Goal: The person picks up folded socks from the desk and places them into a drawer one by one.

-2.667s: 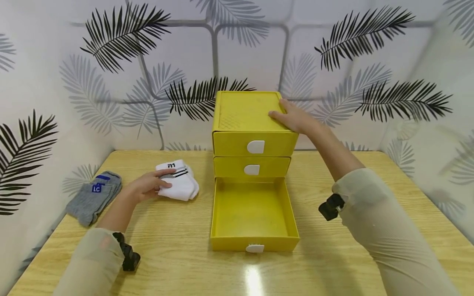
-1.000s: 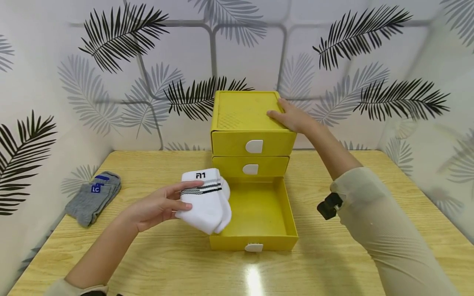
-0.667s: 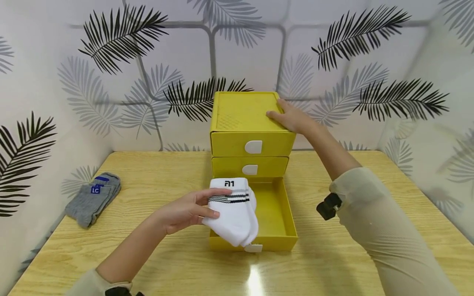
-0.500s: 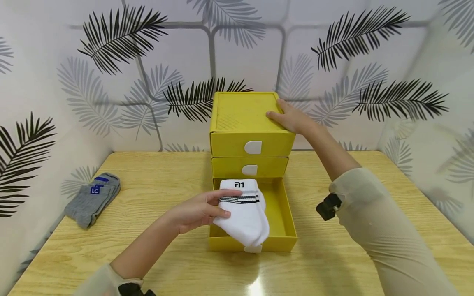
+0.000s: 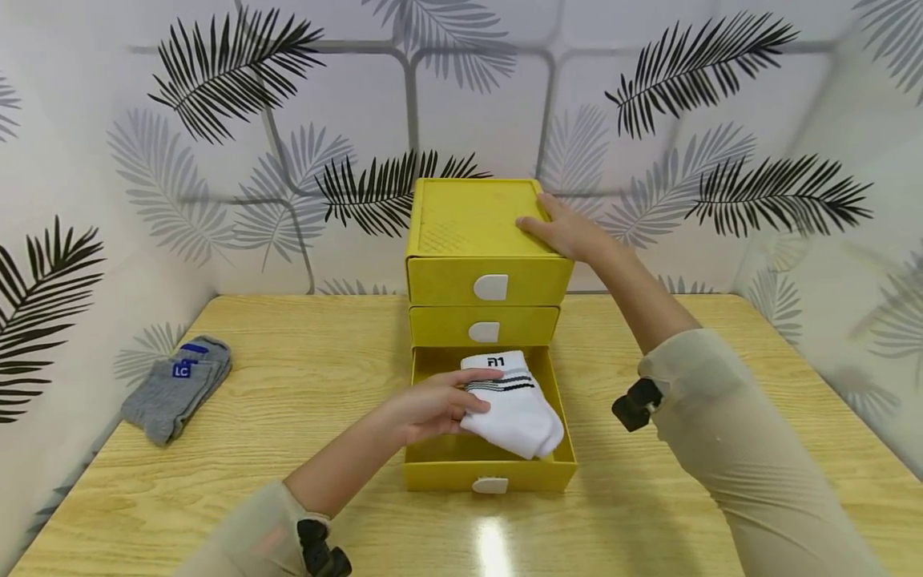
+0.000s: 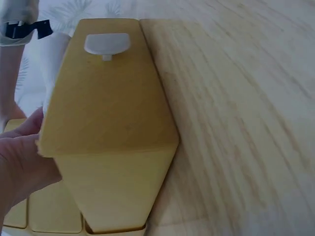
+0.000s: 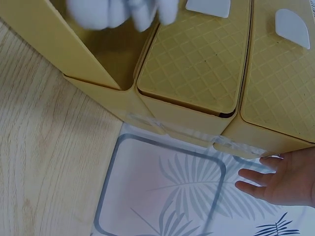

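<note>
In the head view, a folded pair of white socks (image 5: 515, 413) with black and grey stripes is inside the pulled-out bottom drawer (image 5: 490, 476) of a yellow cabinet (image 5: 486, 216). My left hand (image 5: 436, 407) holds the socks at their left side, its other fingers hidden underneath. The left wrist view shows the same hand (image 6: 22, 160) partly behind the drawer wall. My right hand (image 5: 570, 228) rests on the right edge of the cabinet's top with fingers extended. In the right wrist view that hand (image 7: 280, 182) appears beside the cabinet and the socks (image 7: 123, 12) blur over the drawer.
A folded pair of grey socks (image 5: 176, 390) with blue lettering lies on the wooden table (image 5: 310, 344) at the left. The cabinet's upper drawer (image 5: 450, 280) and middle drawer (image 5: 440, 326), with white tabs, are closed. A leaf-patterned wall covering (image 5: 476, 104) stands behind.
My left hand picked the white socks off the table and carried them right, over and then into the bottom drawer. My right hand stayed on the cabinet top.
</note>
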The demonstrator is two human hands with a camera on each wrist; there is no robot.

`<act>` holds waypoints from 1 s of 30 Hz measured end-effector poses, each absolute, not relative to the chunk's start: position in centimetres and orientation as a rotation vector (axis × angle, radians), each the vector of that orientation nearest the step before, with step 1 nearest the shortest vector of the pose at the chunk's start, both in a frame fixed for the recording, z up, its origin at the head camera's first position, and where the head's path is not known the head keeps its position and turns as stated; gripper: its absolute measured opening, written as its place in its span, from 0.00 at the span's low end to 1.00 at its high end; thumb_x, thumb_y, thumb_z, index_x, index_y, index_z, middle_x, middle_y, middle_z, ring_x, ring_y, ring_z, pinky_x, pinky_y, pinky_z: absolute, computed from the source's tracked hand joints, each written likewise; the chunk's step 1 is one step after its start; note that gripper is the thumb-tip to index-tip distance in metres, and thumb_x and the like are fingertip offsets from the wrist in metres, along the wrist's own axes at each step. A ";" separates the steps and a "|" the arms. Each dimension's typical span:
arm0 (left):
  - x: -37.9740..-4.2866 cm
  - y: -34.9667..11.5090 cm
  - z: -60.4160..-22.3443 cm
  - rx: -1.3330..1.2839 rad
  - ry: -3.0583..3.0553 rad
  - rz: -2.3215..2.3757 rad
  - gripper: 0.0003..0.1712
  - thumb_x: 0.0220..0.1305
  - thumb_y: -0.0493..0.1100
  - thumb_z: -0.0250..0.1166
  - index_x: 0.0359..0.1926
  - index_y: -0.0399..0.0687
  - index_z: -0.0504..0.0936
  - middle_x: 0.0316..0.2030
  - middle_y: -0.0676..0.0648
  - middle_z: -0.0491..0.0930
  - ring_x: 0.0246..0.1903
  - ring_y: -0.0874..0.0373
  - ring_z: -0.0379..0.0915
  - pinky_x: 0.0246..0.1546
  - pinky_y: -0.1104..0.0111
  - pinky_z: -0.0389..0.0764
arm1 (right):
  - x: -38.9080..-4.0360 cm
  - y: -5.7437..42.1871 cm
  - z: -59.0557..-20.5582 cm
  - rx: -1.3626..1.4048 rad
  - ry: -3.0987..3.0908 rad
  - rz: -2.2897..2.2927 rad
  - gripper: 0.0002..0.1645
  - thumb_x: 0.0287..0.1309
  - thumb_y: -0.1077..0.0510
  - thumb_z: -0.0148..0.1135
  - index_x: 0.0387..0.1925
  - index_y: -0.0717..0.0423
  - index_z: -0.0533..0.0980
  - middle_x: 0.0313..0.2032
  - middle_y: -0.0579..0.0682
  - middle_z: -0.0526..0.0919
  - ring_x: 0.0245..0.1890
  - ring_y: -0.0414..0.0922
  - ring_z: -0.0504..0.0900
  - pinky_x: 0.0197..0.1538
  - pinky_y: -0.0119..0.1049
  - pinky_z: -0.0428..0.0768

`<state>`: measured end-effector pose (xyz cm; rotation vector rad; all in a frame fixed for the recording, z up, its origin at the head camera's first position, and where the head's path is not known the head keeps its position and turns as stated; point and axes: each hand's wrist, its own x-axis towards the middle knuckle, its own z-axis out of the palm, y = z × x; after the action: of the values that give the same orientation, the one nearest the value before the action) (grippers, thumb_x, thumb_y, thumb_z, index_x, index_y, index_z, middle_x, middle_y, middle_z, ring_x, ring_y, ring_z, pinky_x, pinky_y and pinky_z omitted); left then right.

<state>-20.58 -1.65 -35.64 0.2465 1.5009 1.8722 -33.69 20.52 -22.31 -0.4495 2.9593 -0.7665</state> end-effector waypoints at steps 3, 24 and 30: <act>-21.0 -0.9 -36.3 0.197 1.534 1.873 0.31 0.60 0.24 0.52 0.65 0.40 0.63 0.46 0.39 0.71 0.34 0.55 0.73 0.35 0.66 0.77 | -33.7 20.5 -22.3 -0.451 2.961 -0.768 0.45 0.67 0.41 0.38 0.69 0.66 0.37 0.69 0.62 0.39 0.68 0.53 0.38 0.66 0.44 0.39; -21.4 0.0 -37.7 0.114 1.730 1.764 0.28 0.58 0.22 0.53 0.61 0.37 0.68 0.48 0.37 0.72 0.35 0.51 0.73 0.42 0.57 0.77 | -33.7 20.6 -22.4 -0.455 2.954 -0.782 0.45 0.67 0.41 0.39 0.69 0.66 0.36 0.69 0.61 0.38 0.68 0.53 0.38 0.66 0.44 0.39; -20.8 -2.0 -36.5 0.125 1.759 1.801 0.25 0.60 0.25 0.53 0.60 0.34 0.66 0.42 0.37 0.73 0.37 0.49 0.73 0.44 0.55 0.75 | -33.5 20.5 -22.3 -0.478 2.949 -0.809 0.45 0.67 0.43 0.39 0.69 0.67 0.37 0.69 0.62 0.39 0.68 0.53 0.38 0.66 0.43 0.39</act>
<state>-20.77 -2.04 -36.53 0.1255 1.7587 1.8009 -33.54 20.53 -22.34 -0.4781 2.9494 -0.8085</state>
